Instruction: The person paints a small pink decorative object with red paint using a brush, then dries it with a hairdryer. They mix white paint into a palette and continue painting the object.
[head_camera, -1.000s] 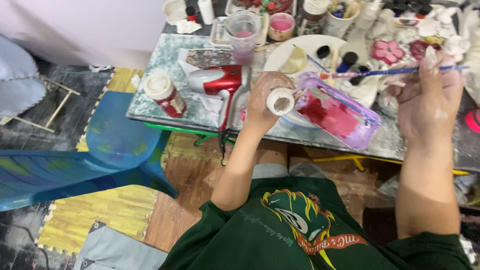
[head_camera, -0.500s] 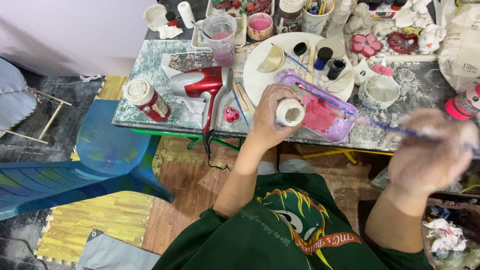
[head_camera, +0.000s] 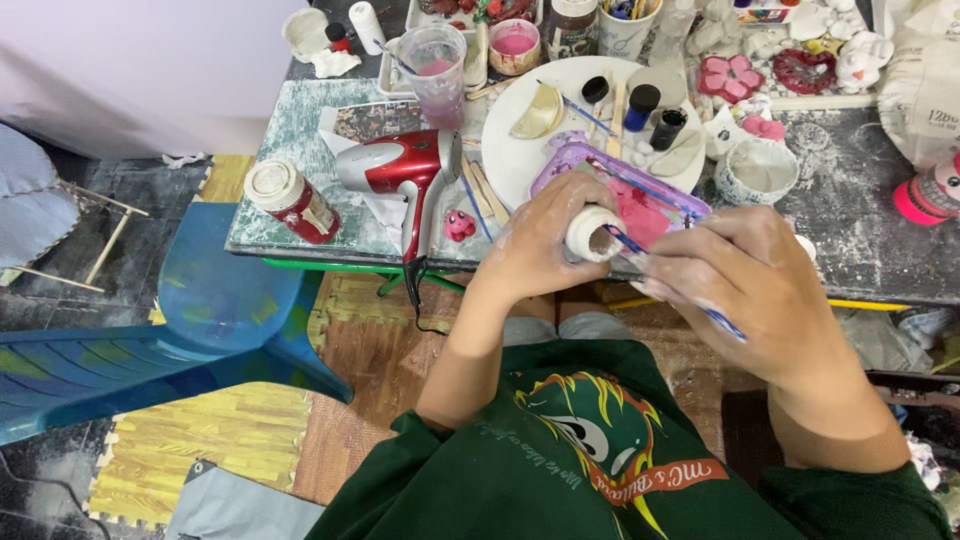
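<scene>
Right hand (head_camera: 760, 285) has swung back in, its blue-handled brush (head_camera: 625, 240) now entering the small white round jar (head_camera: 592, 233) gripped by left hand (head_camera: 535, 245), just before the purple tray (head_camera: 570, 160) on the counter (head_camera: 300, 150).

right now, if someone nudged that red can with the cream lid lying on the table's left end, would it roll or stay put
The red cylindrical can with the cream lid lies on its side, so it would probably roll if pushed across its length. It sits close to the edge of the green marbled tabletop, so it might drop off. It looks rigid, likely easy to grasp.
</scene>
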